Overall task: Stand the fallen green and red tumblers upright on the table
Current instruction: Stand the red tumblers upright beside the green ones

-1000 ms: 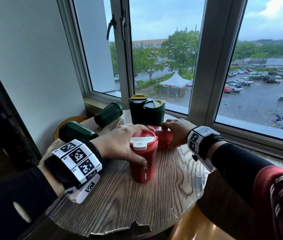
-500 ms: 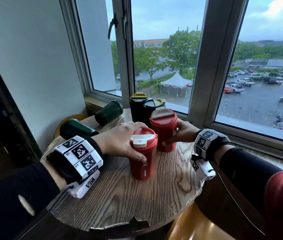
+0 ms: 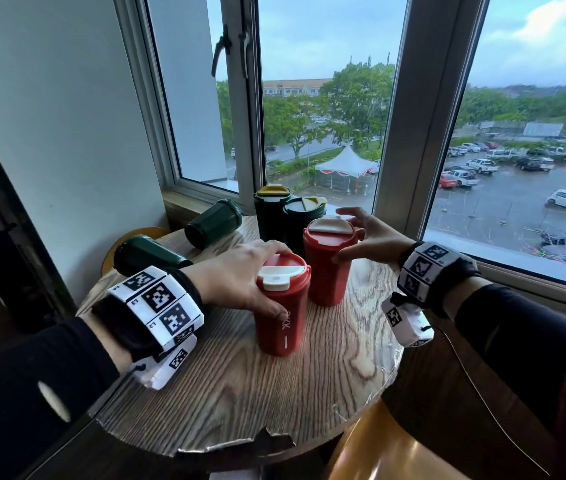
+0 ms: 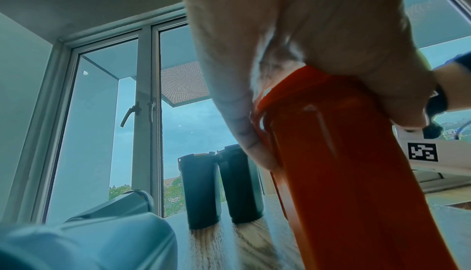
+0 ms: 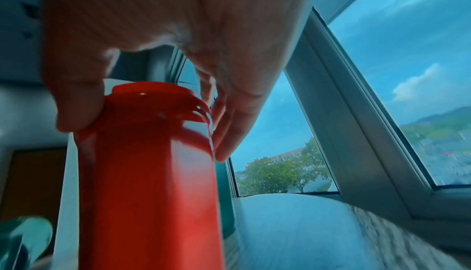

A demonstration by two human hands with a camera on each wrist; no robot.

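Two red tumblers stand upright on the round wooden table (image 3: pixel 240 393). My left hand (image 3: pixel 240 275) grips the near red tumbler (image 3: pixel 281 320) around its lid, as the left wrist view shows on the red tumbler (image 4: pixel 356 173). The far red tumbler (image 3: pixel 326 265) stands just behind it. My right hand (image 3: pixel 368 237) hovers beside it with fingers spread; in the right wrist view the thumb (image 5: pixel 76 109) touches the collar of the red tumbler (image 5: pixel 147 173). Two green tumblers lie on their sides at the left, one (image 3: pixel 214 221) by the sill and one (image 3: pixel 150 254) nearer me.
Two dark green tumblers (image 3: pixel 271 213) (image 3: pixel 304 216) stand upright at the back by the window frame (image 3: pixel 403 133). The wall (image 3: pixel 67 133) closes the left side. The table's front edge (image 3: pixel 240 445) is torn. A wooden seat (image 3: pixel 378 452) sits at the lower right.
My right hand raised the far red tumbler from lying to upright, then spread its fingers off it. My left hand stayed on the near red tumbler.
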